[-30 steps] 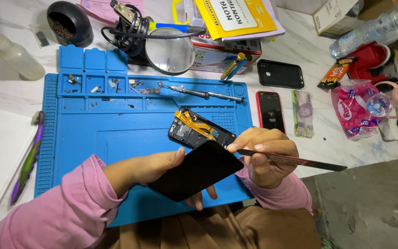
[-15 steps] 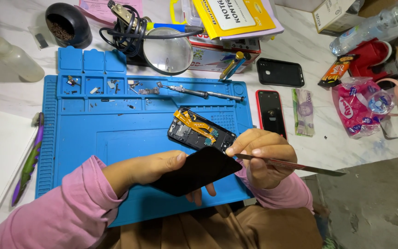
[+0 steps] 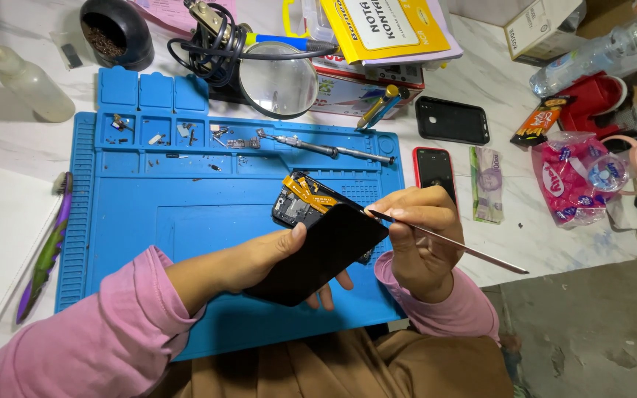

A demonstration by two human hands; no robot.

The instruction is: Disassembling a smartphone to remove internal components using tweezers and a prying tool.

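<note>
Left hand (image 3: 259,258) gripping a black screen (image 3: 318,254) lifted off an opened phone (image 3: 307,203), over a blue mat (image 3: 149,214). Right hand (image 3: 418,239) closed on a thin metal pry tool (image 3: 451,243), tip at the screen's upper edge. Beyond on the counter (image 3: 525,228): screwdriver (image 3: 326,147), magnifier (image 3: 282,81), two phones (image 3: 451,119).

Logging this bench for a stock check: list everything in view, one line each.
Mat: 1, blue, table centre.
Opened phone: 1, black, in left hand.
Spudger: 1, metal, in right hand.
Screwdriver: 1, silver, mat top.
Magnifier: 1, black-rimmed, behind mat.
Red phone: 1, right of mat.
Black case: 1, behind red phone.
Banknote: 1, right of red phone.
Bottle: 1, clear, far left.
Toothbrush: 1, purple, left of mat.
Left hand: holds phone.
Right hand: grips spudger.
</note>
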